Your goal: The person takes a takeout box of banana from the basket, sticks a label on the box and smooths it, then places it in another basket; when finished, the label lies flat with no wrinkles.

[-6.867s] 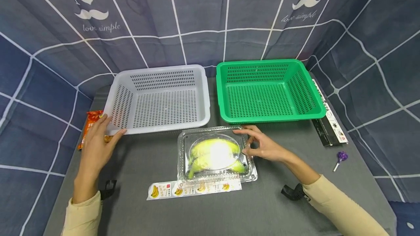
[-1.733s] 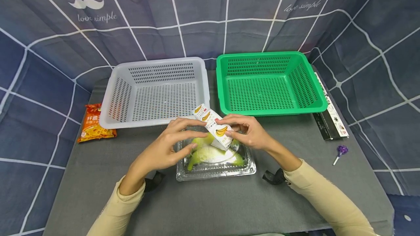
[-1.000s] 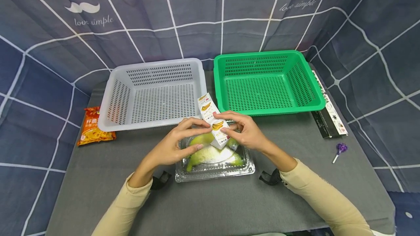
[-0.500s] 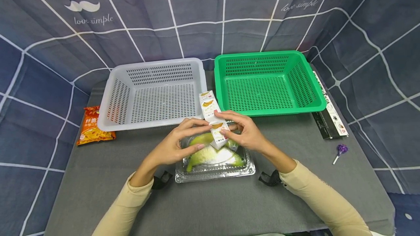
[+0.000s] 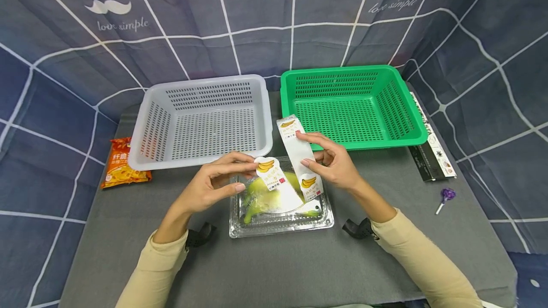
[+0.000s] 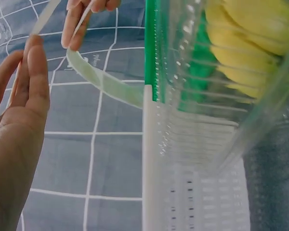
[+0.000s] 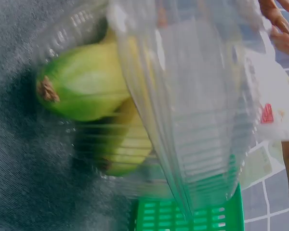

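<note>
My left hand (image 5: 210, 182) pinches one end of a white banana sticker (image 5: 266, 169) between fingertips and thumb. A strip of banana stickers (image 5: 297, 149) is held up by my right hand (image 5: 336, 163), thumb on one side and fingers on the other. Part of the strip's face is plain white. Whether the pinched sticker is wholly apart from the strip, I cannot tell. Beneath both hands lies a clear plastic clamshell box (image 5: 280, 228), lid down, with yellow-green bananas (image 5: 259, 201) inside. The right wrist view shows the bananas (image 7: 86, 82) close up through the plastic.
Behind the box stand a white basket (image 5: 201, 161) on the left and a green basket (image 5: 355, 145) on the right. An orange snack bag (image 5: 126, 165) lies at far left. A black-and-white box (image 5: 432, 156) and a purple lollipop (image 5: 447, 195) lie at right.
The strip left the table earlier and is now above the box. In the last half second the hands moved apart, left hand leftward with a sticker end, right hand rightward with the strip.
</note>
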`<state>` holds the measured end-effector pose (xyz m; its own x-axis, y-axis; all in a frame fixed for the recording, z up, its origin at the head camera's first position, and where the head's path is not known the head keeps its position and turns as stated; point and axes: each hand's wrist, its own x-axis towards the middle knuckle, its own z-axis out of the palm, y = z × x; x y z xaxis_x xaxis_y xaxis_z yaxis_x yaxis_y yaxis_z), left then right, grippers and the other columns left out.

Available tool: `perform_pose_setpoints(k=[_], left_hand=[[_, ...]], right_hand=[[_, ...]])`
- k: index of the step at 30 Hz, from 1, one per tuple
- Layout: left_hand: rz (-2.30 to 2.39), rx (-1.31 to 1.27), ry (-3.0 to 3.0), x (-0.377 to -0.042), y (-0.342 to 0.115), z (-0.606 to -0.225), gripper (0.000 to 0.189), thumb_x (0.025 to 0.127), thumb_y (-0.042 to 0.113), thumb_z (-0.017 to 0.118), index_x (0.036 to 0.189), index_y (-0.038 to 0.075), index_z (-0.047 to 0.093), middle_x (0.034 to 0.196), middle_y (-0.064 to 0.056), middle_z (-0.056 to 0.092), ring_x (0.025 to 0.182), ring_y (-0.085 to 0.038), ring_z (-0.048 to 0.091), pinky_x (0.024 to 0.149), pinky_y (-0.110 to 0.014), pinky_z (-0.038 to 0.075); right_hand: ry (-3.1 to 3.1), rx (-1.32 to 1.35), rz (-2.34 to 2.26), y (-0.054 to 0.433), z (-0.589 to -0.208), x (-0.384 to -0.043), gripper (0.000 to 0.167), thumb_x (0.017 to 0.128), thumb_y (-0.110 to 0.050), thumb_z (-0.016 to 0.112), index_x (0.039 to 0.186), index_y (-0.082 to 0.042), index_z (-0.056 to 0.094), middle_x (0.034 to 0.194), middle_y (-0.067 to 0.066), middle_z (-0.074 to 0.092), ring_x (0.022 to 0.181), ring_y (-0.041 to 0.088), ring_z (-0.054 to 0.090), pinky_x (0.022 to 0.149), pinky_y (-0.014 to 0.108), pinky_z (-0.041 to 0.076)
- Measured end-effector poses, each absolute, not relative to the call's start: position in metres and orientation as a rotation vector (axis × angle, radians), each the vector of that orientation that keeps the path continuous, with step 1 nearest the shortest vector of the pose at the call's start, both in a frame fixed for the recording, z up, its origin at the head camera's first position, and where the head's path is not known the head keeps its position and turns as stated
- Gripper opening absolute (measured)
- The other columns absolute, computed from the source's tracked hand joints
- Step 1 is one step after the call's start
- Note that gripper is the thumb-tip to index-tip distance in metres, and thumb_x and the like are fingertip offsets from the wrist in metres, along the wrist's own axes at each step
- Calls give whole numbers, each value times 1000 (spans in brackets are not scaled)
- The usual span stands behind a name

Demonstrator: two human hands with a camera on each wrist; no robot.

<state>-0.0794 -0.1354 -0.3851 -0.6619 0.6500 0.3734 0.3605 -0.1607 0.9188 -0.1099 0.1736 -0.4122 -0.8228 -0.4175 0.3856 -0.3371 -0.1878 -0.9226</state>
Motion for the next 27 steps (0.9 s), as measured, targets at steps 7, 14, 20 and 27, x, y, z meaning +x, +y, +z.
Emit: perform_pose_setpoints(k=[7,14,20,27], left_hand=[[1758,1031,1841,-84,-136,-395,37,93,-6,59,129,-12,56,132,-20,51,111,-34,62,92,-43,54],[1494,1061,2080,-88,-125,-407,33,94,4,64,126,1,64,127,-9,59,107,-23,62,87,-34,53],[1193,1096,2352,-86,-114,-414,33,94,19,67,126,11,67,125,0,61,117,-17,55,93,-40,49],[990,1124,2498,-82,-110,-416,34,92,23,69,125,13,68,127,0,60,122,-20,47,106,-49,36]], right_hand=[[1964,-1005,-2247,181,-409,-120,60,81,25,57,138,12,46,137,9,50,81,15,73,67,27,58],[1994,-978,-2285,190,-401,-128,63,81,27,55,140,8,47,139,11,48,83,14,72,67,24,58],[2018,-946,-2319,197,-396,-130,62,80,27,55,139,7,49,139,11,50,80,13,73,66,24,58],[2028,-953,-2322,199,-403,-131,62,81,27,54,138,5,51,138,12,50,79,13,72,66,24,57]])
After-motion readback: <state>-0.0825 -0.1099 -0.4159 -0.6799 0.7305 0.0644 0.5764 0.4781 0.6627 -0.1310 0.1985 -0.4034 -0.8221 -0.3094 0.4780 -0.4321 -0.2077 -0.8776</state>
